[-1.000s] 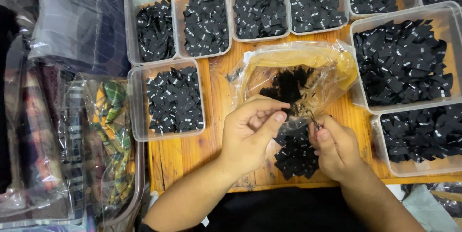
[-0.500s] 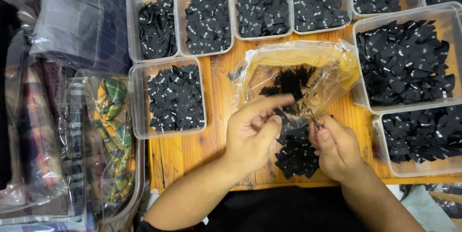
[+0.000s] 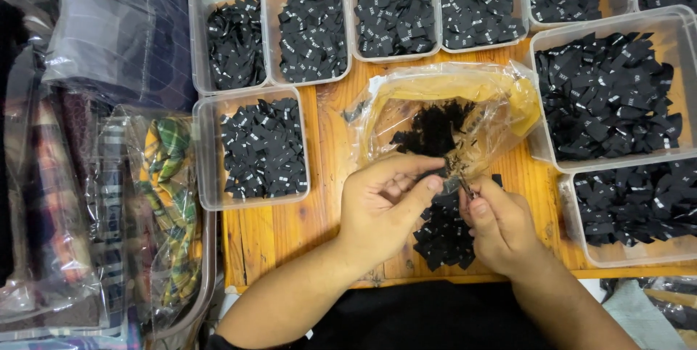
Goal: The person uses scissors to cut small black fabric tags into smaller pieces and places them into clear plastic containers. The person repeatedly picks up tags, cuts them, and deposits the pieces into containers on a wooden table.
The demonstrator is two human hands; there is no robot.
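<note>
Both hands (image 3: 443, 208) pinch labels (image 3: 444, 230), tubs (image 3: 250, 148) crowding.

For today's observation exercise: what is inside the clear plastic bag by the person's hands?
Inside the clear plastic bag lies a clump of small black labels. The crinkled, glary film hides how many there are and whether anything lies beneath.

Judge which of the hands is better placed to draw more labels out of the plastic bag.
Left, probably: the left hand has fingertips at the mouth of the plastic bag, while the right hand sits lower over the loose pile of black labels.
</note>
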